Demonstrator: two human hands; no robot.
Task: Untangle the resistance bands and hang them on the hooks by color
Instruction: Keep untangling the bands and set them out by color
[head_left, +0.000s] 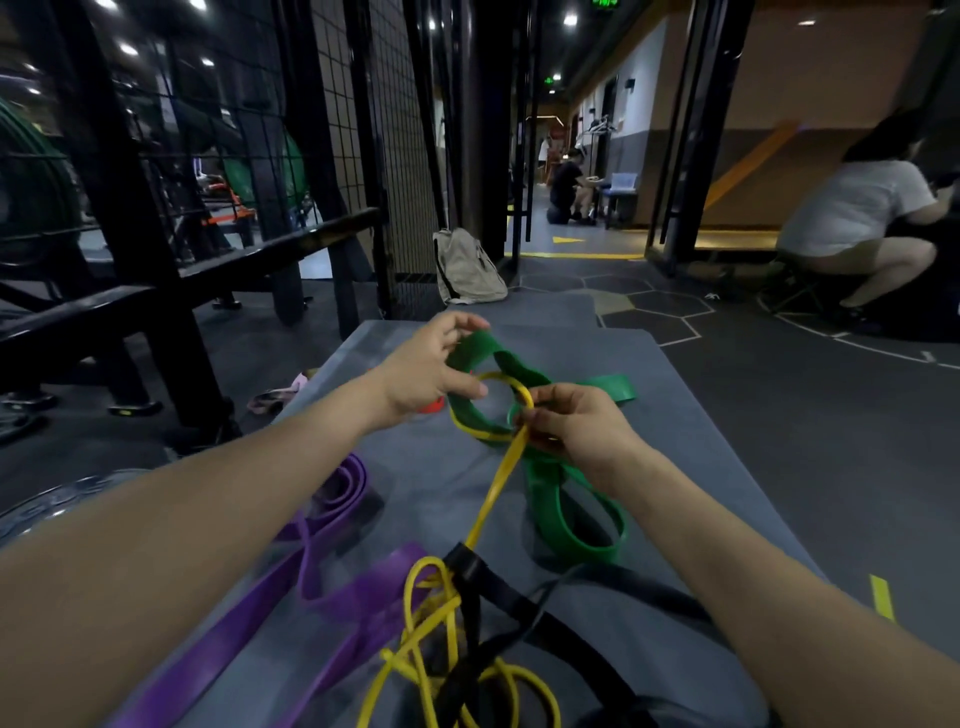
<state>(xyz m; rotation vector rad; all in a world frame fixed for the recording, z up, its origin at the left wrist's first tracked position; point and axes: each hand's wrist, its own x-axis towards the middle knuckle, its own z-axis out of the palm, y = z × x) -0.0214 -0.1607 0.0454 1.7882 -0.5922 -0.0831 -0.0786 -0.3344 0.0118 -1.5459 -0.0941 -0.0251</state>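
A: While your left hand (434, 371) pinches the far loop of the green band (558, 499) between thumb and fingers (470, 325), your right hand (576, 431) is curled around the yellow band (498, 480) where it crosses the green one.

B: Where does everything lie?

A: On the grey mat (701, 447) before you. The green band sprawls at its middle and to the right; the yellow one runs from your right hand toward you into a knot with a black band (498, 597) at the near edge. Purple bands (291, 577) lie near left. I see no hooks in this single head view.

B: How will they handle?

A: I'd judge them light, floppy and stretchy, with grippy rubber that drags where the bands cross. You'd do better feeding slack through the loop than hauling. Take the yellow one close to the crossing, and hold the green loop wide open.
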